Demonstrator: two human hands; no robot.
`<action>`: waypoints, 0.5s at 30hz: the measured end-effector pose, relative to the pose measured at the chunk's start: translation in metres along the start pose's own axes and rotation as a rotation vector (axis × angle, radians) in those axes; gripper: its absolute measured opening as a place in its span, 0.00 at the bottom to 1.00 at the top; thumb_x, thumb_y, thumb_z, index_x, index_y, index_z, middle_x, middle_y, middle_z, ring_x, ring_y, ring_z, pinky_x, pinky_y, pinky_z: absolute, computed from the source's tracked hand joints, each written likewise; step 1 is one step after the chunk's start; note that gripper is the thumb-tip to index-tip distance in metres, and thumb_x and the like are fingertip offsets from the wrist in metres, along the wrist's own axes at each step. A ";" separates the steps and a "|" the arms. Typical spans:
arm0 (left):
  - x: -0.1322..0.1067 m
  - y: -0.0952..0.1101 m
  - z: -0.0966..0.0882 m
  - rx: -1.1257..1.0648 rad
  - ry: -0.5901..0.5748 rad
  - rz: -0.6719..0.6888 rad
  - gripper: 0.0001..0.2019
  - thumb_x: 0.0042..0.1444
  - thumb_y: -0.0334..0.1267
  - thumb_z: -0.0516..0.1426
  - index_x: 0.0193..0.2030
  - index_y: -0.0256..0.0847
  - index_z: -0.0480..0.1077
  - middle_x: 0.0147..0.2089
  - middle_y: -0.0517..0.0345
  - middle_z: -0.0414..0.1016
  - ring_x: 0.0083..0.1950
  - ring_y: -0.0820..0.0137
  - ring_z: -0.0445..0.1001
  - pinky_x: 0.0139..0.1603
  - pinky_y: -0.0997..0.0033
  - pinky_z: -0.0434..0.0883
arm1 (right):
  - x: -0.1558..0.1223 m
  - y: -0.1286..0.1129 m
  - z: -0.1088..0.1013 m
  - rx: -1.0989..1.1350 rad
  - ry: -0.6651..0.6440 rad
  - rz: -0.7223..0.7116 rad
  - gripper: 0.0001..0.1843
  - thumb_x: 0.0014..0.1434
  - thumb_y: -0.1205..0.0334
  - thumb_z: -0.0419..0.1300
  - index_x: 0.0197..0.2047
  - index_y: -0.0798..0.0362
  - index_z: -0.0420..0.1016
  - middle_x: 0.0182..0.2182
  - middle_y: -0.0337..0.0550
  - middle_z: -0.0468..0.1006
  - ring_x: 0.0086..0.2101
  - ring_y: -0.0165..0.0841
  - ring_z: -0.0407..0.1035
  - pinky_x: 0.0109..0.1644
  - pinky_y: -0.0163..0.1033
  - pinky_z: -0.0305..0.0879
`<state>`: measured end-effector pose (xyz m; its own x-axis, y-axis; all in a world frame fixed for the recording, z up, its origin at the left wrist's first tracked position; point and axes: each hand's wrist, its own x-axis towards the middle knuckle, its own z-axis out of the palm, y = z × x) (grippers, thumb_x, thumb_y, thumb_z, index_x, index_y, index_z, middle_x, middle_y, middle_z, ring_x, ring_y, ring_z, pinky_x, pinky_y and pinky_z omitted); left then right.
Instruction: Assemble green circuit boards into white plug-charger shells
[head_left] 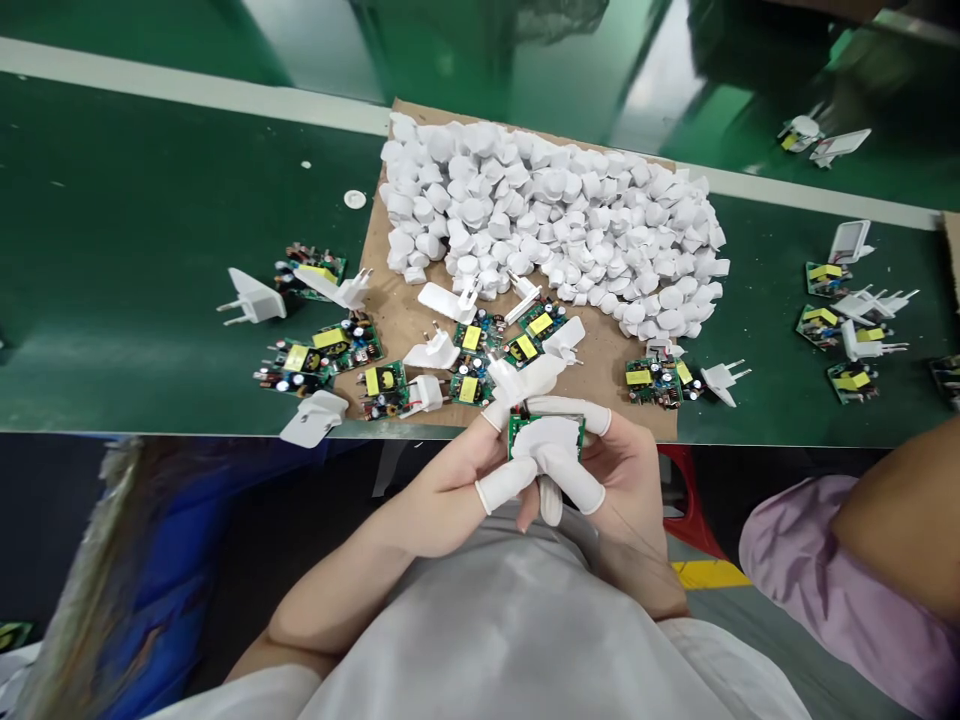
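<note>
Both hands meet at the table's front edge, with white finger cots on several fingers. Between them is a green circuit board (514,428), its flat side up, with a white sheet piece (544,436) lying over it. My left hand (469,470) is closed around the board's left side, thumb on the white piece. From the other side my right hand (619,465) grips the board, its thumb pressing the same piece. A white plug housing (525,380) sticks out just beyond the board, by the left fingers; whether it is attached is hidden.
A heap of small white pieces (555,215) covers a cardboard sheet (600,385) on the green table (150,220). Circuit boards (352,340) with white plug housings (255,298) lie in front and at left; more boards (851,380) are at right, near another person's arm (907,510).
</note>
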<state>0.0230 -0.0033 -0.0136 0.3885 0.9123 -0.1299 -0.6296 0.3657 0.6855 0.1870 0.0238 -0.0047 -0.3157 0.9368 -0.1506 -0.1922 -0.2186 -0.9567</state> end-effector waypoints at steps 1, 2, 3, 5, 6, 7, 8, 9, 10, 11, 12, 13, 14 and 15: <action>0.000 -0.001 0.000 0.013 0.011 0.008 0.35 0.70 0.41 0.63 0.81 0.53 0.57 0.41 0.58 0.74 0.29 0.75 0.74 0.29 0.77 0.72 | 0.000 0.000 0.000 0.001 -0.022 0.010 0.12 0.64 0.58 0.73 0.51 0.47 0.86 0.32 0.39 0.88 0.25 0.31 0.78 0.31 0.35 0.77; 0.000 -0.001 -0.001 0.022 0.015 0.014 0.35 0.71 0.41 0.62 0.81 0.53 0.56 0.40 0.57 0.74 0.29 0.76 0.73 0.29 0.76 0.72 | -0.001 -0.001 -0.001 -0.002 -0.043 0.023 0.13 0.65 0.58 0.73 0.53 0.47 0.86 0.31 0.39 0.87 0.23 0.31 0.77 0.30 0.35 0.76; 0.000 -0.002 -0.001 0.027 0.008 0.013 0.36 0.71 0.41 0.62 0.81 0.52 0.56 0.40 0.57 0.75 0.29 0.76 0.73 0.29 0.76 0.72 | -0.001 0.000 -0.003 -0.013 -0.062 0.032 0.16 0.65 0.57 0.73 0.55 0.47 0.85 0.31 0.39 0.87 0.22 0.31 0.76 0.29 0.35 0.76; 0.001 -0.003 -0.004 0.022 -0.023 0.007 0.36 0.72 0.42 0.61 0.82 0.51 0.55 0.40 0.56 0.76 0.29 0.75 0.73 0.30 0.75 0.72 | -0.002 0.000 -0.008 -0.063 -0.087 0.035 0.20 0.64 0.55 0.73 0.59 0.47 0.84 0.34 0.41 0.88 0.25 0.33 0.78 0.30 0.36 0.77; 0.001 -0.004 -0.005 0.016 -0.034 0.003 0.36 0.72 0.42 0.61 0.82 0.52 0.54 0.41 0.55 0.77 0.29 0.75 0.73 0.31 0.75 0.73 | -0.003 0.001 -0.011 -0.090 -0.095 0.029 0.22 0.65 0.54 0.73 0.60 0.47 0.83 0.37 0.42 0.88 0.27 0.33 0.79 0.31 0.36 0.77; 0.001 -0.004 -0.006 0.008 -0.044 0.000 0.36 0.72 0.41 0.61 0.82 0.52 0.54 0.42 0.54 0.77 0.29 0.75 0.73 0.31 0.75 0.73 | -0.004 0.002 -0.014 -0.106 -0.106 0.019 0.22 0.65 0.54 0.73 0.61 0.46 0.83 0.39 0.43 0.88 0.28 0.34 0.79 0.33 0.37 0.78; 0.001 -0.005 -0.007 -0.001 -0.048 0.000 0.36 0.71 0.41 0.61 0.82 0.53 0.54 0.43 0.54 0.78 0.29 0.76 0.73 0.32 0.75 0.74 | -0.004 0.002 -0.016 -0.110 -0.122 0.013 0.22 0.66 0.53 0.72 0.61 0.46 0.83 0.40 0.44 0.88 0.28 0.33 0.80 0.34 0.37 0.79; 0.000 -0.005 -0.008 -0.007 -0.047 -0.001 0.37 0.71 0.41 0.62 0.82 0.54 0.54 0.43 0.54 0.78 0.28 0.76 0.73 0.32 0.74 0.74 | -0.004 0.002 -0.018 -0.099 -0.134 0.010 0.21 0.66 0.53 0.72 0.61 0.46 0.83 0.40 0.44 0.88 0.28 0.33 0.80 0.34 0.38 0.79; 0.000 -0.005 -0.008 -0.014 -0.047 0.001 0.36 0.70 0.41 0.62 0.82 0.54 0.55 0.44 0.54 0.78 0.29 0.76 0.73 0.32 0.75 0.75 | -0.005 0.002 -0.018 -0.081 -0.142 0.014 0.21 0.67 0.53 0.71 0.61 0.46 0.83 0.40 0.44 0.88 0.28 0.33 0.80 0.35 0.38 0.80; 0.000 -0.005 -0.008 -0.019 -0.049 0.003 0.36 0.70 0.42 0.63 0.81 0.53 0.57 0.44 0.54 0.78 0.29 0.74 0.74 0.31 0.75 0.75 | -0.005 0.002 -0.018 -0.055 -0.151 0.023 0.21 0.67 0.52 0.72 0.61 0.46 0.82 0.40 0.44 0.88 0.28 0.34 0.80 0.35 0.39 0.80; 0.000 -0.004 -0.008 -0.020 -0.053 0.005 0.35 0.69 0.42 0.63 0.80 0.52 0.60 0.44 0.53 0.78 0.31 0.72 0.76 0.30 0.75 0.75 | -0.005 0.002 -0.017 -0.023 -0.155 0.033 0.22 0.65 0.52 0.73 0.61 0.47 0.82 0.39 0.43 0.88 0.28 0.34 0.81 0.34 0.39 0.80; -0.001 -0.004 -0.008 -0.016 -0.052 0.011 0.33 0.69 0.43 0.64 0.78 0.51 0.63 0.44 0.52 0.78 0.33 0.70 0.77 0.29 0.75 0.75 | -0.005 0.001 -0.015 0.016 -0.155 0.045 0.24 0.64 0.50 0.74 0.60 0.47 0.83 0.38 0.43 0.87 0.27 0.34 0.80 0.32 0.39 0.80; 0.000 -0.003 -0.007 -0.008 -0.043 0.020 0.30 0.68 0.44 0.64 0.76 0.50 0.67 0.43 0.52 0.79 0.34 0.68 0.78 0.29 0.75 0.75 | -0.005 0.001 -0.012 0.058 -0.149 0.050 0.25 0.62 0.49 0.75 0.59 0.47 0.83 0.38 0.43 0.87 0.25 0.34 0.80 0.29 0.38 0.79; 0.000 -0.002 -0.005 0.006 -0.028 0.031 0.28 0.68 0.45 0.64 0.73 0.49 0.70 0.43 0.52 0.79 0.35 0.68 0.79 0.29 0.75 0.75 | -0.004 0.002 -0.009 0.100 -0.136 0.049 0.26 0.60 0.47 0.76 0.58 0.48 0.84 0.38 0.43 0.87 0.23 0.33 0.78 0.26 0.38 0.77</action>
<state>0.0210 -0.0030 -0.0189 0.3876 0.9175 -0.0889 -0.6376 0.3366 0.6930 0.1966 0.0221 -0.0078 -0.4488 0.8801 -0.1551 -0.2623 -0.2957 -0.9186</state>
